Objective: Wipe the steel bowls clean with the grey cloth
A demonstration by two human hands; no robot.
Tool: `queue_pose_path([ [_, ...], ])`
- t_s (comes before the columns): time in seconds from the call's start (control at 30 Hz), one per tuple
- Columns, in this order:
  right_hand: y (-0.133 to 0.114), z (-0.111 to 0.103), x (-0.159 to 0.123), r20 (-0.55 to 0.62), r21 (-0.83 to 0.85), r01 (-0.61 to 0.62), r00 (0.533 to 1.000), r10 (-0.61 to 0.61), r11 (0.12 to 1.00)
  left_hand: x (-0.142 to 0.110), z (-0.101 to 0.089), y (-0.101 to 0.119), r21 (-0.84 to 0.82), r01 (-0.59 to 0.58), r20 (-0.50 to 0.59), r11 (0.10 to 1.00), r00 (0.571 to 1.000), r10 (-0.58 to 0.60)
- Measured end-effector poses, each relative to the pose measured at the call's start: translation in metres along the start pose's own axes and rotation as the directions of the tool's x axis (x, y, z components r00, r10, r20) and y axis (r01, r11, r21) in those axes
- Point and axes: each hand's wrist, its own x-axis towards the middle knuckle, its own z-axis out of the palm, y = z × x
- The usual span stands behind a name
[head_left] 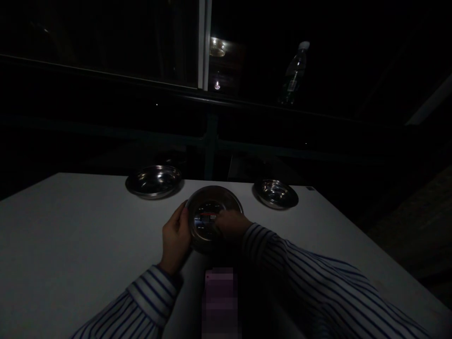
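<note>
Round silver metal bowl (204, 230) is up front & ctr, btwn the person's two hands, over the near-mid part of a flat white counter (88, 230); it tilts so its shiny round face shows to the cam. Can't tell if its underside touches the counter. Left hand (175, 239) has a firm grip on the bowl's left edge, thumb by the rim. Right hand (233, 226) lies across the bowl's right side, fingers curled in twd the middle; can't tell if that grip has hold of anything, fingertips too dark. Small label w/ a red stripe (205, 217) shows on the bowl's face, just beside the right hand's fingers; print's too small to read. Both arms are in white sleeves w/ dark blue stripes (300, 268). Two more bowls sit apart nr the counter's far edge: wide shallow silver metal bowl (154, 181) to the left, smaller-looking silver metal bowl (275, 194) to the right, both hollow side up. Clear plastic bottle w/ white cap (295, 70) shows beyond the counter, upper right, leaning a bit in view. Pale upright post (205, 44) is top ctr. Pixelated pinkish patch (221, 301) at bottom ctr, can't tell what. Rest of bkgd v. dark.
</note>
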Motion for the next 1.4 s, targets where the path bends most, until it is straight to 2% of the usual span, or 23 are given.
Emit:
queue_pose_path([
  [0.07, -0.01, 0.003, 0.003, 0.023, 0.073, 0.09, 0.995, -0.092, 0.993, 0.0, 0.0, -0.001, -0.007, -0.008, -0.016, 1.0, 1.0, 0.008],
  [0.13, -0.019, 0.005, 0.008, -0.038, 0.139, 0.135, 0.991, -0.131, 0.981, 0.0, -0.001, -0.004, 0.013, -0.015, -0.024, 1.0, 1.0, 0.015],
  [0.23, -0.024, 0.007, 0.011, -0.206, 0.189, 0.098, 0.977, -0.058, 0.977, 0.001, -0.005, -0.009, 0.057, -0.018, 0.0, 0.998, 1.0, 0.018],
  [0.37, -0.003, -0.003, -0.008, -0.371, 0.18, -0.001, 0.926, 0.069, 0.984, 0.004, -0.009, -0.012, 0.067, -0.029, 0.009, 0.997, 1.0, 0.028],
  [0.4, 0.003, -0.005, -0.015, -0.406, 0.153, -0.014, 0.911, 0.076, 0.988, 0.004, -0.008, -0.011, 0.068, -0.027, 0.003, 0.997, 1.0, 0.027],
  [0.47, 0.014, -0.009, -0.027, -0.453, -0.005, -0.031, 0.891, 0.026, 0.999, 0.005, -0.007, -0.011, 0.071, -0.019, -0.008, 0.997, 1.0, 0.02],
  [0.57, 0.02, -0.007, -0.032, -0.364, -0.132, -0.018, 0.931, -0.031, 0.991, 0.006, -0.005, -0.011, 0.082, -0.015, -0.012, 0.997, 1.0, 0.016],
  [0.67, 0.016, 0.001, -0.016, -0.275, -0.073, -0.042, 0.961, 0.02, 0.996, 0.005, -0.002, -0.012, 0.101, -0.013, 0.008, 0.995, 1.0, 0.013],
  [0.8, 0.003, 0.006, 0.017, -0.269, 0.042, -0.095, 0.958, 0.103, 0.995, 0.005, -0.001, -0.012, 0.106, 0.007, 0.023, 0.994, 1.0, -0.01],
  [0.87, -0.007, 0.007, 0.027, -0.257, 0.102, -0.03, 0.965, 0.056, 0.994, 0.007, -0.001, -0.012, 0.092, 0.027, -0.007, 0.995, 1.0, -0.027],
  [1.0, -0.02, 0.014, 0.026, -0.184, 0.214, 0.208, 0.968, -0.169, 0.955, 0.009, -0.002, -0.014, 0.039, 0.059, -0.059, 0.997, 0.997, -0.057],
  [1.1, -0.021, 0.018, 0.022, -0.151, 0.309, 0.255, 0.964, -0.217, 0.916, 0.01, -0.002, -0.015, 0.008, 0.075, -0.064, 0.997, 0.995, -0.075],
  [1.17, -0.02, 0.016, 0.025, -0.2, 0.358, 0.213, 0.969, -0.148, 0.909, 0.011, -0.002, -0.015, 0.0, 0.079, -0.024, 0.997, 0.997, -0.079],
  [1.23, -0.02, 0.011, 0.03, -0.283, 0.387, 0.138, 0.959, -0.025, 0.912, 0.011, -0.002, -0.015, -0.001, 0.074, 0.009, 0.997, 0.997, -0.074],
  [1.3, -0.02, 0.005, 0.035, -0.35, 0.401, 0.047, 0.931, 0.105, 0.915, 0.01, -0.002, -0.015, -0.012, 0.069, 0.024, 0.998, 0.997, -0.069],
  [1.4, -0.021, 0.001, 0.039, -0.383, 0.403, -0.078, 0.89, 0.246, 0.912, 0.01, -0.002, -0.016, -0.055, 0.071, 0.042, 0.996, 0.997, -0.068],
])
